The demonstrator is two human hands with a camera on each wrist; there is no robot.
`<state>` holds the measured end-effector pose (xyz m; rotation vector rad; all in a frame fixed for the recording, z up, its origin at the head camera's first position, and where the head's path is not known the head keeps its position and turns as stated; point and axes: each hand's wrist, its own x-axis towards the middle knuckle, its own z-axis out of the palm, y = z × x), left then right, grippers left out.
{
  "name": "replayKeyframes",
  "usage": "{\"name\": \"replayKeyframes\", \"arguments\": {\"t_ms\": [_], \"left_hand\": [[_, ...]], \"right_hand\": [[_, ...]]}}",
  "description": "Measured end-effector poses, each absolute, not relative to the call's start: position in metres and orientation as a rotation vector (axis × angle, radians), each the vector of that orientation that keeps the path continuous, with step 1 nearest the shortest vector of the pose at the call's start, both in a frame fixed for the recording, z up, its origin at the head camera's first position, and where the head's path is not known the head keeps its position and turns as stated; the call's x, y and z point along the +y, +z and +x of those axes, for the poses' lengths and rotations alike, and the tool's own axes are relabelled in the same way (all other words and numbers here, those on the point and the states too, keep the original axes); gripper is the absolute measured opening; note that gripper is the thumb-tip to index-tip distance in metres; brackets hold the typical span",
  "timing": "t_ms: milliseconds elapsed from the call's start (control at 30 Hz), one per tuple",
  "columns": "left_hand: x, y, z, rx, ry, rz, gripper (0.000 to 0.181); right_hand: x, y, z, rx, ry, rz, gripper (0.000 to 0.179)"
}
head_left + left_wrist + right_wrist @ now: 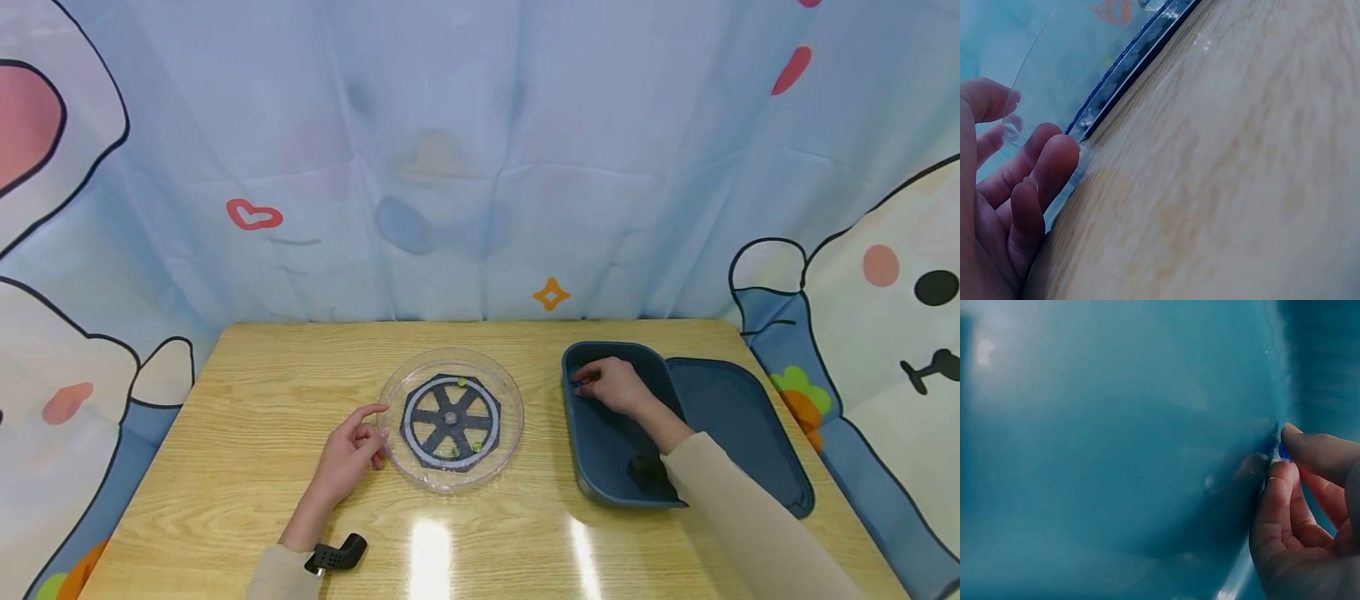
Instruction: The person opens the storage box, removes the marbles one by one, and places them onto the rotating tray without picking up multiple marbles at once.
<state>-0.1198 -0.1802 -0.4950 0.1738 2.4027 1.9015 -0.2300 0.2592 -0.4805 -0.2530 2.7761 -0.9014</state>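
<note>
A clear round dish (pixel 516 417) stands left of centre in the head view, holding a dark spoked wheel (pixel 452 419) with a pale ring and a few small green bits (pixel 477 447). My left hand (pixel 352 454) holds its left rim, fingers bent; in the left wrist view the clear wall (pixel 1041 75) crosses the fingertips. Inside a dark blue bin (pixel 607 467), my right hand (pixel 618 385) pinches a small blue piece (pixel 1284 452) against its left wall. Fingertips mostly cover this piece; a dark pointed tip sticks out above them in the right wrist view.
A dark blue lid (pixel 738 425) lies along the bin's right side. Within the bin, near its front, is a black object (pixel 647 471), partly behind the right sleeve. The wooden table (pixel 285 375) ends at a printed curtain (pixel 465 233) at the back.
</note>
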Motion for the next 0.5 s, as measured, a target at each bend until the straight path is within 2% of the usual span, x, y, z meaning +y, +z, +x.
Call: {"name": "replayKeyframes", "arguments": {"t_ms": [500], "left_hand": [[-0.179,-0.493,-0.118,2.411,1.899,0.172,0.039]], "right_hand": [[0.263,-0.449,-0.215,2.805,-1.034,-0.224,0.023]]}}
